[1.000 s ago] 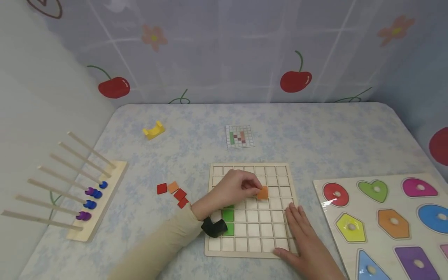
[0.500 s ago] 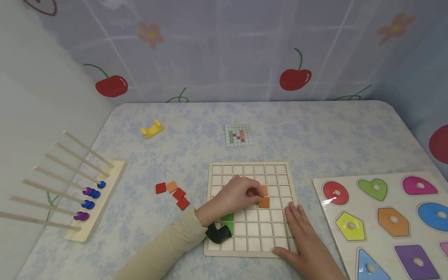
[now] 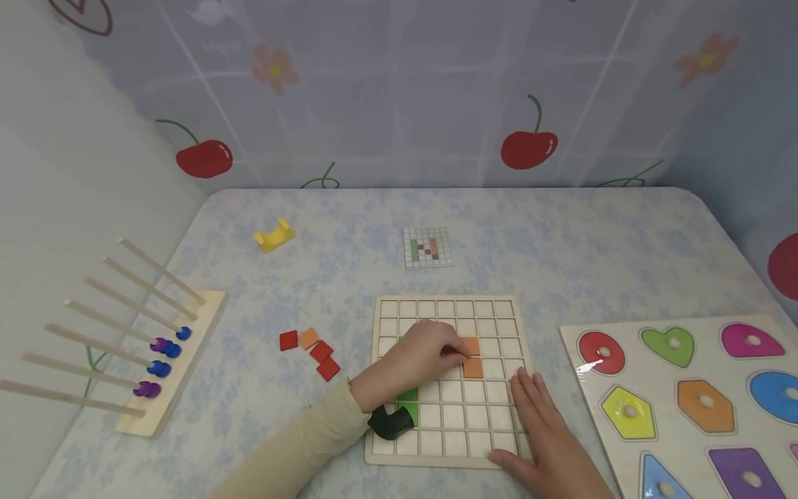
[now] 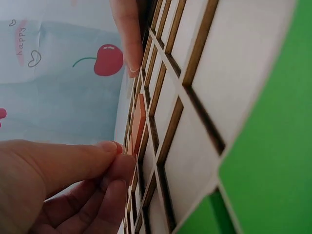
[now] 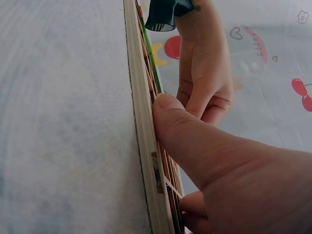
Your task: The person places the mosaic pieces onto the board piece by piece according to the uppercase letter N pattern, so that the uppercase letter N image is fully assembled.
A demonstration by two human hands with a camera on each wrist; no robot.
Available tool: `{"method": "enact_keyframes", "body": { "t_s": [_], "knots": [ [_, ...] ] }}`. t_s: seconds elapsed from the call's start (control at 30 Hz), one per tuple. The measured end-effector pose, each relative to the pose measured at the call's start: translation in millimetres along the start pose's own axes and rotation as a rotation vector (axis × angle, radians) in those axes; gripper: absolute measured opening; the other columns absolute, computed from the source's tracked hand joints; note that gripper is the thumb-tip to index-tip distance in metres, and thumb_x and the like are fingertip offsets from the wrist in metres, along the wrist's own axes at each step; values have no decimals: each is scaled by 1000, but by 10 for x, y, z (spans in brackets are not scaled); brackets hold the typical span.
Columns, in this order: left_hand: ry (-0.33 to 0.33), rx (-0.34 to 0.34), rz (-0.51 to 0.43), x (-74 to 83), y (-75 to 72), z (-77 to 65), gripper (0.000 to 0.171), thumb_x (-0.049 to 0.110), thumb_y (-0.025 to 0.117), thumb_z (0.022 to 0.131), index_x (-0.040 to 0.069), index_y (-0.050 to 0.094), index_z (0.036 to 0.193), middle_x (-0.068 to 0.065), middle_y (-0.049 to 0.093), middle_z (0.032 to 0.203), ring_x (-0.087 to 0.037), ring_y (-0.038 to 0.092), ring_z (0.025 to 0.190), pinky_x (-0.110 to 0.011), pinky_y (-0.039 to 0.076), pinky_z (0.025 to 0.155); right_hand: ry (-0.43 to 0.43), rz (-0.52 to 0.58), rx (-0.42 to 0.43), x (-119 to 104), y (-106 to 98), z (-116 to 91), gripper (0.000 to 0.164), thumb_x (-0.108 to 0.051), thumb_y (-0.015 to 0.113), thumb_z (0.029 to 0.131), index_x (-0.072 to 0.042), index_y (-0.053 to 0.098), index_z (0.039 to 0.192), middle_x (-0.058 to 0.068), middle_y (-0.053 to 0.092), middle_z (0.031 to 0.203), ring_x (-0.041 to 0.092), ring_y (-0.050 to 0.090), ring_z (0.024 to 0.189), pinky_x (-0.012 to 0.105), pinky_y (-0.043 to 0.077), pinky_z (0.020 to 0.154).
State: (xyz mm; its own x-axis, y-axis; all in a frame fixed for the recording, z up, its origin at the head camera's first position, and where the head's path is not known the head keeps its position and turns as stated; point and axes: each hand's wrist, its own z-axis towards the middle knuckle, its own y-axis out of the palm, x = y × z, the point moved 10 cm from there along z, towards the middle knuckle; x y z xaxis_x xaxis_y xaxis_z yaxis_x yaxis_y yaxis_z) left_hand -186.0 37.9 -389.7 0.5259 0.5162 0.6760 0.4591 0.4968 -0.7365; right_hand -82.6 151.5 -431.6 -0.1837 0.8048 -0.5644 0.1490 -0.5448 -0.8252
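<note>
A wooden grid board (image 3: 455,417) lies in front of me. Two orange square tiles, the nearer one (image 3: 472,369) and the farther one (image 3: 471,344), sit in neighbouring cells of one column. My left hand (image 3: 430,352) reaches across the board, thumb and forefinger drawn together at the left edge where these tiles meet. In the left wrist view the fingertips (image 4: 126,161) are right at the end of an orange tile (image 4: 139,121). Green tiles (image 3: 408,395) show partly beneath the left wrist. My right hand (image 3: 551,433) rests with straight fingers along the board's right edge, its thumb at the near corner.
Left of the board lie red tiles (image 3: 289,340) and one loose orange tile (image 3: 308,338). Behind it is a printed pattern card (image 3: 442,256). A peg stand (image 3: 181,374) with beads, a yellow curved block (image 3: 274,237) and a shape puzzle (image 3: 661,416) are around.
A second orange tile has come into view nearer to me than the first and now lies flat in its cell. My left fingertips shifted slightly at the tiles' edge. The right hand stayed put.
</note>
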Motion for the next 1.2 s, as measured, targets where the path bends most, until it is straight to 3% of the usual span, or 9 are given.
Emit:
{"method": "enact_keyframes", "body": {
  "t_s": [0.13, 0.23, 0.37, 0.57, 0.7, 0.8, 0.93, 1.1, 1.2],
  "knots": [
    [21, 14, -65, -14, -102, -57, 12, 10, 66, 88, 10, 75, 96, 3, 67, 92, -3, 59, 81, -14, 44, 70, -35, -9, 36, -36, -17, -19, 99, -50, 74, 73, 2, 28, 145, 17, 24, 149, 25, 7, 139, 4, 1, 96],
    [49, 25, -171, -66, -256, -151, 14, 8, 67, 87, 7, 73, 100, 2, 67, 95, -4, 60, 84, -18, 47, 74, -4, -3, 9, -21, -10, -9, 101, -53, 72, 73, 1, 27, 146, 17, 23, 150, 27, 7, 139, 26, 17, 107],
    [63, 28, -340, -246, -497, -362, 19, 7, 69, 86, 3, 70, 105, -2, 67, 98, -7, 61, 88, -25, 49, 78, 56, -7, -47, 30, 17, 9, 104, -60, 68, 73, 0, 26, 146, 17, 21, 151, 29, 7, 139, 54, 30, 98],
    [-42, 101, -434, -754, -918, -850, 29, 6, 68, 86, -1, 64, 114, -10, 64, 110, -18, 60, 97, -32, 48, 85, 56, -10, -49, 38, 26, 7, 104, -60, 68, 72, -2, 26, 147, 14, 20, 151, 27, 7, 139, 50, 29, 101],
    [-140, 163, -500, -1117, -1140, -1204, 35, 6, 70, 85, -1, 62, 118, -14, 59, 118, -25, 56, 108, -36, 43, 93, 50, 9, -46, 31, 26, 8, 104, -60, 68, 73, -1, 26, 147, 15, 20, 151, 27, 7, 139, 34, 18, 107],
    [-215, 196, -482, -1349, -1217, -1424, 38, 9, 70, 85, 0, 60, 121, -15, 58, 121, -26, 53, 113, -36, 40, 95, 46, 3, -41, 13, 22, 17, 103, -60, 68, 73, -1, 26, 146, 15, 20, 151, 27, 7, 139, 33, 19, 107],
    [-286, 227, -395, -1566, -1248, -1603, 41, 14, 71, 85, 1, 60, 122, -11, 58, 122, -23, 53, 113, -32, 43, 92, 34, -18, -33, 9, 23, 20, 103, -59, 69, 73, -1, 26, 147, 15, 21, 151, 26, 7, 139, 44, 27, 103],
    [-285, 237, -253, -1676, -1240, -1658, 42, 16, 75, 81, 7, 63, 120, -5, 58, 120, -19, 55, 106, -27, 45, 85, -26, -5, 14, -26, 1, -1, 101, -52, 73, 73, 1, 28, 145, 18, 24, 149, 24, 5, 140, 8, 3, 99],
    [-261, 234, -124, -1673, -1220, -1628, 40, 16, 78, 78, 9, 66, 116, -2, 58, 115, -17, 54, 101, -27, 46, 78, -49, -12, 35, -32, -16, -13, 101, -50, 74, 73, 0, 27, 146, 18, 24, 149, 22, 3, 140, 3, -2, 94]
  ]
}}
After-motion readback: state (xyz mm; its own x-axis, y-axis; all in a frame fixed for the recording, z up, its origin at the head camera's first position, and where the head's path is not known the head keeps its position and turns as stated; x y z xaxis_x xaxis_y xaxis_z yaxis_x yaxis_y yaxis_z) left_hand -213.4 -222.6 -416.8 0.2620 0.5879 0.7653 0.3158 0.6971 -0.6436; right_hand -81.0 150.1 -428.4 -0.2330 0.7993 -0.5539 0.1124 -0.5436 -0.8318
